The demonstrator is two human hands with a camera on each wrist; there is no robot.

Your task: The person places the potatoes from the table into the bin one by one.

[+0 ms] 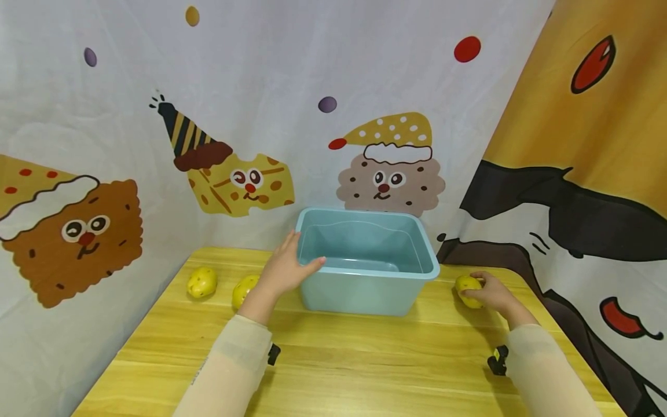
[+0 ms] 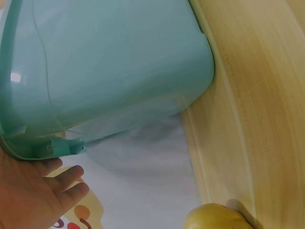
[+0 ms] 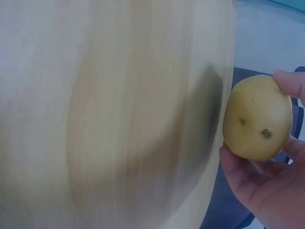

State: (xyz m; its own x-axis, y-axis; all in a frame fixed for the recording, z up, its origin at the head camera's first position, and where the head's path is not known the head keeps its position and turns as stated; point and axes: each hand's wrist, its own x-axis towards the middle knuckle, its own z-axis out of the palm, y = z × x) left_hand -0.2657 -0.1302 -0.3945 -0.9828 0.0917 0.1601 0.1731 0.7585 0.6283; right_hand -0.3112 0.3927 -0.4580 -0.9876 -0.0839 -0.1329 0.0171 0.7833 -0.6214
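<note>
A pale blue plastic bin [image 1: 359,292] stands at the back middle of the table. My left hand [image 1: 285,267] is at its left end, fingers extended by the rim; the left wrist view shows the fingers [image 2: 66,179] just beneath the rim of the bin [image 2: 119,62]. On the right, my right hand [image 1: 494,294] holds a yellow potato [image 1: 468,291] between thumb and fingers. Dark eyes mark the skin of this potato [image 3: 257,119] in the right wrist view. Whether it touches the table is unclear.
Two more potatoes lie left of the bin: one potato [image 1: 202,282] near the table's left edge, another potato [image 1: 244,289] partly hidden behind my left wrist. A printed cloth [image 1: 250,69] hangs behind the wooden table [image 1: 365,365].
</note>
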